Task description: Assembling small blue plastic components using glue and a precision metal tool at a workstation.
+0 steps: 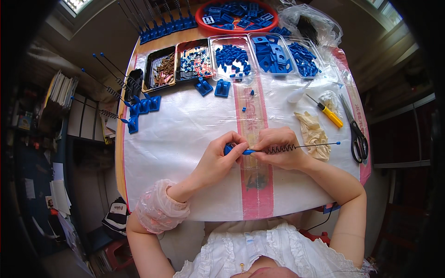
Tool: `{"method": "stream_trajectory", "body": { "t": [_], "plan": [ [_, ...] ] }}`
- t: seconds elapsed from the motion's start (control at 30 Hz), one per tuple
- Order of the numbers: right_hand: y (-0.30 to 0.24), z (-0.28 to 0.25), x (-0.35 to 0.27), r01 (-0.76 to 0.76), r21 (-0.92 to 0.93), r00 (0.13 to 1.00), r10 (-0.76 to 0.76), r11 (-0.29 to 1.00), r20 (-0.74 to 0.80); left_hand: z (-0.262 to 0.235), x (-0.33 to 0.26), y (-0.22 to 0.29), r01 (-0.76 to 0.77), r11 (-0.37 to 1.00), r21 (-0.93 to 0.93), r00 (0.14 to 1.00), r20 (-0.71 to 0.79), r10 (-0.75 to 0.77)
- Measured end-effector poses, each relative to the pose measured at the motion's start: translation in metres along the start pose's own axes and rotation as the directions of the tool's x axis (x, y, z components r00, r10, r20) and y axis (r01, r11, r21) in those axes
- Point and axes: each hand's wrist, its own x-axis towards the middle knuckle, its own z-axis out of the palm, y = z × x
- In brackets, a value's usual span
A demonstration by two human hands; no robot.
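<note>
My two hands meet above the middle of the covered table. Between its thumb and fingers my left hand (218,155) pinches a blue plastic base (228,149), mostly hidden by the fingers. My right hand (281,141) is closed around a dark spring wire (282,148) beside it. This wire is coiled near the hand, then runs straight rightward to a small blue tip. A blue sleeve (248,152) at its left end sits against the base; whether they are joined I cannot tell. Two loose blue bases (222,88) lie farther back.
Trays of screws (165,69), nuts (194,62) and blue parts (273,55) line the back, before a red basin (199,21). Assembled spring pieces (143,105) stand left. A yellow screwdriver (331,116), crumpled cloth (315,136), a white bottle (296,95) and scissors (356,136) lie right.
</note>
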Motion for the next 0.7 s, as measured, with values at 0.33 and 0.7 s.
{"method": "stream_trajectory", "body": {
  "t": [0.33, 0.7],
  "plan": [
    [-0.001, 0.000, 0.001, 0.006, -0.017, 1.000, -0.005, 1.000, 0.010, 0.002, 0.002, -0.007, -0.065, 0.995, -0.070, 0.998, 0.011, 0.066],
    [0.001, 0.001, 0.000, 0.015, 0.005, 1.000, -0.015, 1.000, -0.006, 0.001, 0.002, -0.007, -0.041, 0.997, -0.064, 0.999, 0.020, 0.042]
  ]
}}
